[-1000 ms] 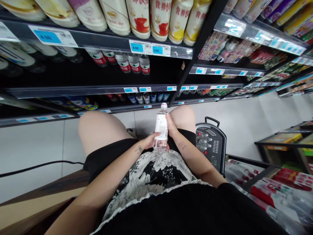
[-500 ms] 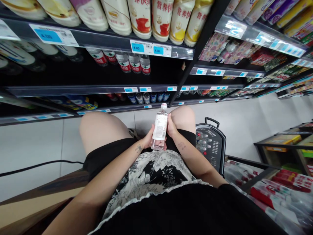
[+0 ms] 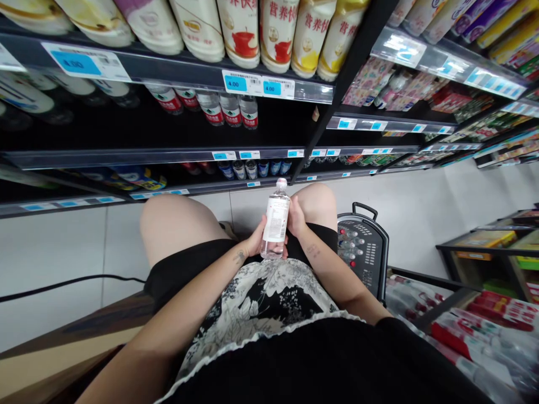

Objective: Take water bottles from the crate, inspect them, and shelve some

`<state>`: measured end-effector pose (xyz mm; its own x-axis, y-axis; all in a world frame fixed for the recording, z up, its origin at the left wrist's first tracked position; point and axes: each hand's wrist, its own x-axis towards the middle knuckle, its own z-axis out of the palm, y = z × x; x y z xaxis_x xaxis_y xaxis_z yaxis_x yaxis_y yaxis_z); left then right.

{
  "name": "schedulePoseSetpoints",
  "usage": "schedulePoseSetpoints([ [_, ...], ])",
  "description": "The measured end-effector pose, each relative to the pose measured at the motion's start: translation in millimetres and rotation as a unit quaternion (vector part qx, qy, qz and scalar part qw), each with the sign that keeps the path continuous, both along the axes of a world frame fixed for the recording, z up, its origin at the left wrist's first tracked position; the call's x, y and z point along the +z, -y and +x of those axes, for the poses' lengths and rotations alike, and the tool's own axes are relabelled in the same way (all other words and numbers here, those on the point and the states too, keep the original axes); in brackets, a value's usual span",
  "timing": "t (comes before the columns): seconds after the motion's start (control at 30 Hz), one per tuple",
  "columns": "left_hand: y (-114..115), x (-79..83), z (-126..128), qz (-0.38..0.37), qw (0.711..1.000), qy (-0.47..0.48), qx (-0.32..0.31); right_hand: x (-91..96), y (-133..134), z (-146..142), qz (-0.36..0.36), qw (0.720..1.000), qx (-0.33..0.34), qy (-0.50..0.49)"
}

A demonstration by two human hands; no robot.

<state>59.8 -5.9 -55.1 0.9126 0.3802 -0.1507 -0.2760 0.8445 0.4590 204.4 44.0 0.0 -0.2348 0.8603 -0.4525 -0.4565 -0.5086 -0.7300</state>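
Where the black-and-white floral cloth (image 3: 273, 308) covers the lap, a clear bottle (image 3: 275, 219) with a white label leans slightly between the person's parted knees, cap end pointing away. The left hand (image 3: 254, 241) is clamped on the bottle's lower left side, its thumb along the label's edge. The right hand (image 3: 297, 219) is just beside the label's right edge; whether its fingers press the bottle cannot be told, as they are partly hidden. Past the right knee, a dark basket (image 3: 372, 251) sits on the pale floor (image 3: 404, 224), with small clear bottles (image 3: 351, 244) inside. Beyond the knees rises a dark shelf unit (image 3: 168, 159): cans (image 3: 251, 168) stand low down, red-labelled water bottles (image 3: 231, 109) above them, and pale drink bottles (image 3: 278, 33) higher, over price tags (image 3: 259, 84) reading 4.00. More stocked shelves recede to the right.
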Motion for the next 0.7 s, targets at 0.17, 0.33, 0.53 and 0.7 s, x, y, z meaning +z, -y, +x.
schedulePoseSetpoints([
  [0.17,-1.2,-0.7,-0.1,-0.005,1.0,0.01,-0.003,2.6,-1.1,-0.3,-0.016,1.0,0.002,0.009],
  [0.33,-1.1,-4.2,-1.7,-0.011,1.0,0.01,0.0,5.6,-2.5,-1.5,-0.016,1.0,0.011,0.012],
  [0.53,-2.0,-8.1,-4.2,-0.005,1.0,-0.01,0.009,8.0,-2.8,-1.9,-0.031,0.999,0.025,0.027],
  [0.7,-2.6,-8.2,-5.1,-0.003,1.0,-0.013,0.006,9.3,-2.2,-2.3,-0.017,0.999,0.024,0.022],
])
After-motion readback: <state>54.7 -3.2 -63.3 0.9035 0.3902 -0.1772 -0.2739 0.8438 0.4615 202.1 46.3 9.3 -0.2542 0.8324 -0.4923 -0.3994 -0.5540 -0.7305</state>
